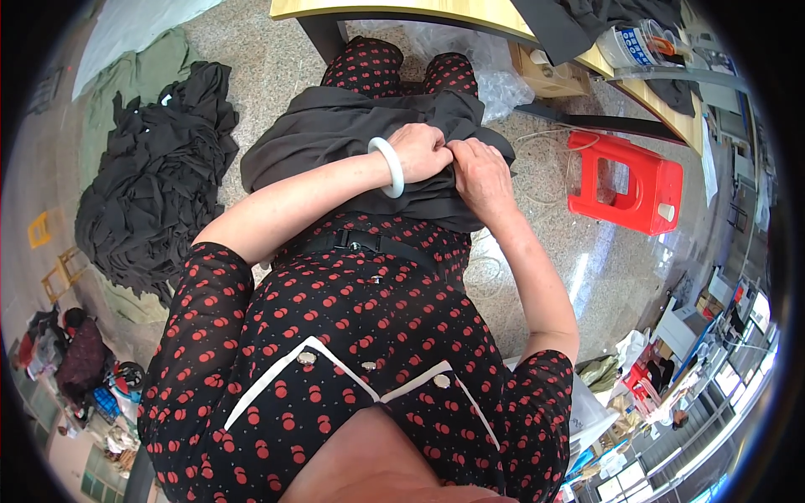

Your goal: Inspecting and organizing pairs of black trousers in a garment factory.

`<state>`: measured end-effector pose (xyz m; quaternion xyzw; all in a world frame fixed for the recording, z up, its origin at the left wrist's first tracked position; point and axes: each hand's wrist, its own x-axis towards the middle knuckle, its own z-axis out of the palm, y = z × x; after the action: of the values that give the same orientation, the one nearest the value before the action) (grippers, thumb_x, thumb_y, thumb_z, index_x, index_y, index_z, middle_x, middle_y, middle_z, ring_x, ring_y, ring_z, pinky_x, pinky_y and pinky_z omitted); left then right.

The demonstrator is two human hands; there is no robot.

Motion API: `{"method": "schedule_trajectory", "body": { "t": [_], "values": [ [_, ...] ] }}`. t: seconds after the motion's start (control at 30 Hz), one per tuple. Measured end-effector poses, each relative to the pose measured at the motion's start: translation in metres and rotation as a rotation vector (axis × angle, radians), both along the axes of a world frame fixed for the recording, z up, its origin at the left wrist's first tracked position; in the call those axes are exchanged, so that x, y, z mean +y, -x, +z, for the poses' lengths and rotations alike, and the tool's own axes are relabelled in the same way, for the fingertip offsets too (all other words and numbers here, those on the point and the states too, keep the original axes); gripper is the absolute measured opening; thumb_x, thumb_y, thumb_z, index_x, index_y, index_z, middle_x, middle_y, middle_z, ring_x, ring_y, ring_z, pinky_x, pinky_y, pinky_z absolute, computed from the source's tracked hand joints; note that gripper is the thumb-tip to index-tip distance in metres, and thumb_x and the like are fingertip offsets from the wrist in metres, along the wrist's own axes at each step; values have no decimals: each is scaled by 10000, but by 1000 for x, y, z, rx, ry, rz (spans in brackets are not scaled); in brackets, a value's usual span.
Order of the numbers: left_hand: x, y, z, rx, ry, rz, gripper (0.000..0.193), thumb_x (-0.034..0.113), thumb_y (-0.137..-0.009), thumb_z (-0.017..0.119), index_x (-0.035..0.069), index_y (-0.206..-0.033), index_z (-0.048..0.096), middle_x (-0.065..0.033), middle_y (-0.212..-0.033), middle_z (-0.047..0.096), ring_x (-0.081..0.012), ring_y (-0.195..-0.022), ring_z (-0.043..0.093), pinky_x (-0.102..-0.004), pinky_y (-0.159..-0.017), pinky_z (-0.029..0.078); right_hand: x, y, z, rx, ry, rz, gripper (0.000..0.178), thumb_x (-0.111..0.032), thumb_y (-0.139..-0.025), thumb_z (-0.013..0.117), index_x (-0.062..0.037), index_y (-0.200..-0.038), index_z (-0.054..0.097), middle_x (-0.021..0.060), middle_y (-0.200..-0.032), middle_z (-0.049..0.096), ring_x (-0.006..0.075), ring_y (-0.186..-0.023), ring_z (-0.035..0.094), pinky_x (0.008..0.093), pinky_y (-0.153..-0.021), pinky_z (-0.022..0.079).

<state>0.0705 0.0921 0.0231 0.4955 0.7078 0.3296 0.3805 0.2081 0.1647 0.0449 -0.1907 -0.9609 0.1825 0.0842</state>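
Note:
A large piece of dark grey cloth (323,138) lies in folds across my lap. Over its right part my two hands meet, their fingertips almost touching. My left hand (418,152), below a pale bangle (387,168) on the wrist, is closed with the fingers pinched on the cloth. My right hand (485,180) pinches the same cloth from the right side, fingers bent and thumb hidden. Whether something small sits between the fingertips cannot be made out.
At left, a heap of dark cloth pieces (159,168) rests on a green cloth (138,71). A wooden-topped table (402,10) stands ahead, carrying dark cloth and a white tub (629,46). On the speckled floor at right are a red plastic stool (661,180) and a cardboard box (549,77).

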Motion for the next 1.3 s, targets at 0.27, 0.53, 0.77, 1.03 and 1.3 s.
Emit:
{"method": "schedule_trajectory", "body": {
  "t": [0.27, 0.53, 0.77, 1.03, 1.3],
  "values": [
    [-9, -12, 1, 124, -1, -26, 168, 122, -724, 492, -32, -744, 554, -228, -809, 567, -377, -773, 557, -443, -710, 439, 2, -1, 1, -34, 96, -35, 128, -61, -761, 535, -35, -885, 551, 127, -800, 556, 295, -765, 550, 377, -679, 422],
    [-9, -19, -5, 86, -72, 89, 181, 110, -752, 467, -51, -777, 547, -227, -792, 562, -374, -772, 547, -428, -705, 434, 0, 1, 2, 10, 118, -53, 64, -59, -780, 497, -21, -822, 526, 146, -759, 541, 305, -750, 553, 386, -682, 431],
    [-9, -20, -9, 5, -84, 122, 173, 122, -724, 461, -32, -727, 539, -225, -778, 568, -375, -769, 546, -455, -710, 425, -3, -1, -1, 31, 184, -88, 80, -61, -784, 490, 1, -828, 516, 175, -792, 548, 332, -758, 547, 409, -688, 432],
    [-10, -22, -13, 81, -116, 81, 140, 92, -747, 474, -35, -749, 531, -215, -760, 562, -371, -741, 549, -430, -661, 433, -9, -2, -4, 16, 268, -139, 92, -41, -763, 495, 7, -840, 512, 184, -779, 539, 340, -759, 541, 416, -676, 433],
    [-12, -20, -19, 58, -139, 75, 130, 80, -746, 470, -34, -752, 531, -217, -754, 560, -372, -736, 550, -428, -653, 432, -10, -3, -15, 100, 324, -209, 141, -11, -714, 493, 17, -851, 514, 175, -800, 550, 338, -775, 547, 403, -691, 440]
  ]
}}
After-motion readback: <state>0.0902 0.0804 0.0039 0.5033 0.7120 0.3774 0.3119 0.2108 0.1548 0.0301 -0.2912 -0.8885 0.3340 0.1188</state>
